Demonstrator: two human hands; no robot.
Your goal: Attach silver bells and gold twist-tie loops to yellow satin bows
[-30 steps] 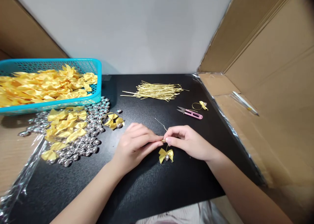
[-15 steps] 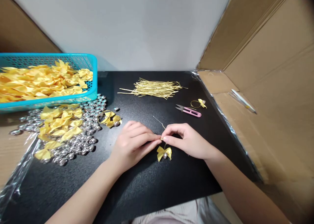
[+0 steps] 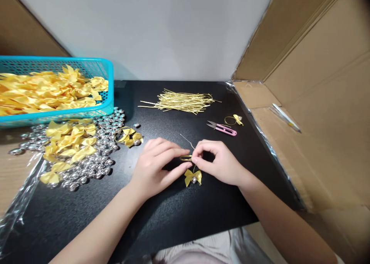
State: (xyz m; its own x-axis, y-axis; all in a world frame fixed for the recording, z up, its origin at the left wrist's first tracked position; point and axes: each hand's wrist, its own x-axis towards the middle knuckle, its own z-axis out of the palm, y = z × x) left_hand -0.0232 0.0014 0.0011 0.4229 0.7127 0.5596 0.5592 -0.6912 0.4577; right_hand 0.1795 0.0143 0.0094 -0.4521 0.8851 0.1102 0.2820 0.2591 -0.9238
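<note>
My right hand [image 3: 216,162] is closed, thumb and fingertips pinching a small loop of gold cord [image 3: 185,158]. Below the fingertips a yellow satin bow [image 3: 193,177] with a round silver bead or bell at its middle hangs from this cord. A thin loose cord end [image 3: 186,140] sticks up above the loop. My left hand [image 3: 158,165] lies to the left of the loop, palm down. Its thumb and forefinger are spread around the loop's left side; whether the thumb touches it I cannot tell.
A blue basket [image 3: 111,86] of yellow bows stands at the back left. Silver bead-like pieces [image 3: 101,162] and loose bows [image 3: 75,137] are heaped before it. Gold cords [image 3: 185,102] lie at the back, pink thread snips [image 3: 224,129] and a looped bow [image 3: 237,120] at the right.
My left thumb and forefinger have parted, and the gold loop between them now shows. My right hand still pinches the cord in nearly the same place.
</note>
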